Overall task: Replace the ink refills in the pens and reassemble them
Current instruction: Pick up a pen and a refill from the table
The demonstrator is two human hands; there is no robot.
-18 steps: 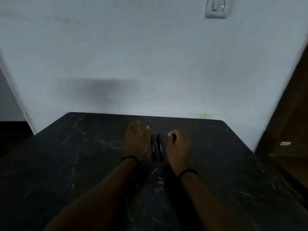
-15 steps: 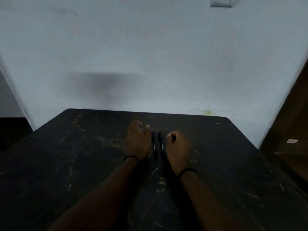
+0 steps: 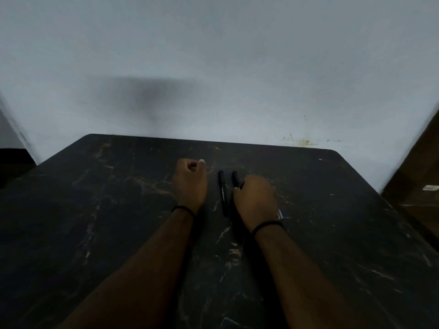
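Fingers of the right hand (image 3: 255,200) curl downward over the near part of the right pen (image 3: 234,179), so that only the pen's far end shows beyond the knuckles; whether the fingertips actually pinch the barrel cannot be told, since the back of the hand hides them. Fingers of the left hand (image 3: 190,180) are folded into a loose fist with the thumb laid alongside, and hold nothing visible. The left pen (image 3: 223,193) lies free on the desk (image 3: 95,210) between the two hands, apart from the left hand and just beside the right. Both pens are black, lie side by side and nearly parallel, with their long axes running from the person toward the wall (image 3: 213,67); each far end points at the wall. Which end bears the tip cannot be told. A small pale object (image 3: 280,213) shows at the outer edge of the right wrist; its nature is unclear. Each wrist carries a thin black band (image 3: 181,208). The desk is dark with light marbled veins and abuts the pale wall.
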